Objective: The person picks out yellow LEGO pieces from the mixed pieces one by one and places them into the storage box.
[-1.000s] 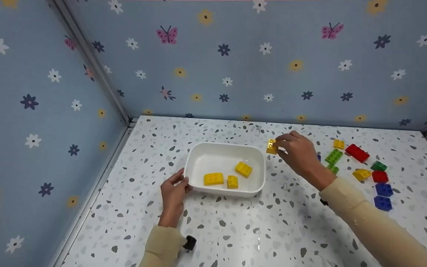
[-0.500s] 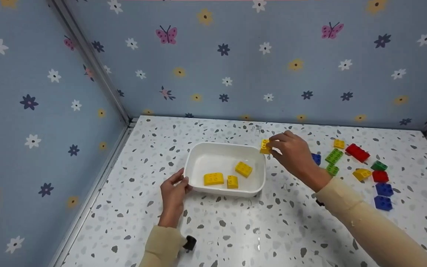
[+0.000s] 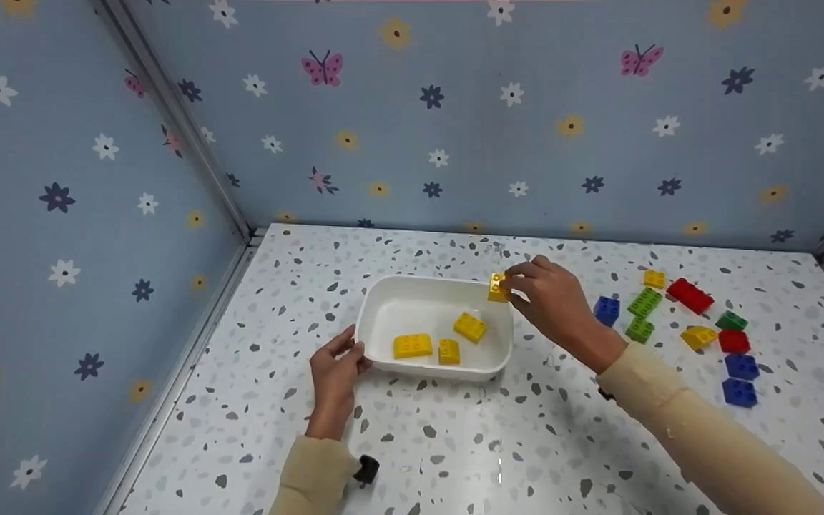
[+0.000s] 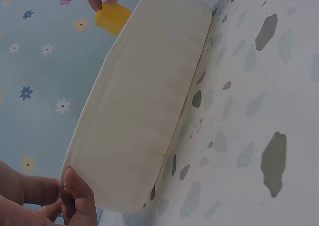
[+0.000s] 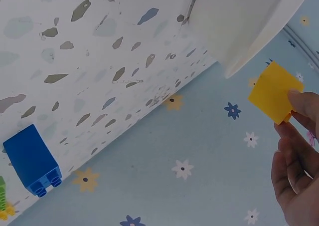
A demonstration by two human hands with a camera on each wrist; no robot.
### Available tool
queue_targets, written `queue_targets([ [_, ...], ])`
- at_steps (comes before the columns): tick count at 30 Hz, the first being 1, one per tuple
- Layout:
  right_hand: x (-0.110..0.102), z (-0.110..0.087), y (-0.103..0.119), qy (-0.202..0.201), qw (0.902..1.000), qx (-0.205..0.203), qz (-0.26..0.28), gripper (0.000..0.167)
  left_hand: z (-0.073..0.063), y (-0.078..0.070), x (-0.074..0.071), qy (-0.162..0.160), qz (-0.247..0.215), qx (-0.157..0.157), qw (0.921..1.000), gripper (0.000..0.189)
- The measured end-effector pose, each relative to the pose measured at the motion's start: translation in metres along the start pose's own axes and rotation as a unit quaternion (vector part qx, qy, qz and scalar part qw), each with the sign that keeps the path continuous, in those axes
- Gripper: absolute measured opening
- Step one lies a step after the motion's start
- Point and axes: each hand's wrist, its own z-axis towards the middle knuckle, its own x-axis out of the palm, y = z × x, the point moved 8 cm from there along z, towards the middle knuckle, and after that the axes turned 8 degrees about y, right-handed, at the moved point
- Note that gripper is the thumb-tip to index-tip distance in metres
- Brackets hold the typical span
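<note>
My right hand [image 3: 548, 297] pinches a yellow toy brick [image 3: 498, 287] over the right rim of a white plastic tub [image 3: 435, 370]. The right wrist view shows that yellow brick [image 5: 275, 92] between thumb and fingertips, above the tub's edge. With thumb and fingers my left hand [image 3: 335, 375] grips the tub's left rim near its front corner; the left wrist view shows the thumb [image 4: 79, 193] against the tub's outer wall [image 4: 134, 101]. Inside the tub lie a yellow brick [image 3: 470, 327], a wider yellow brick [image 3: 412, 345] and a small yellow brick [image 3: 448, 351], apart from one another.
Right of the tub, loose bricks lie on the speckled table [image 3: 455, 443]: a blue one [image 3: 606, 311], light green ones [image 3: 645, 302], a long red one [image 3: 689, 295], a dark green one [image 3: 732, 320], yellow and more blue ones [image 3: 739, 392]. A flowered wall [image 3: 469, 143] stands behind.
My right hand has moved left with the yellow brick, from beside the tub to over its right rim. The blue brick behind that hand has come into view. The left hand and tub stay put.
</note>
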Motion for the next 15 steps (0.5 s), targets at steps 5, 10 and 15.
queue_targets([
  [5, 0.003, 0.002, 0.004, 0.002, 1.0000, -0.003, 0.009, 0.015, 0.000, 0.001, -0.001, -0.003, 0.008, -0.009, 0.9999, 0.043],
  [10, 0.008, 0.004, 0.007, 0.009, 0.9999, -0.003, 0.012, 0.015, -0.001, 0.001, -0.001, -0.004, 0.016, -0.013, 0.9998, 0.042],
  [15, 0.012, 0.005, 0.012, 0.016, 0.9998, -0.009, 0.003, 0.015, -0.002, 0.000, -0.001, -0.001, 0.019, -0.010, 0.9998, 0.042],
])
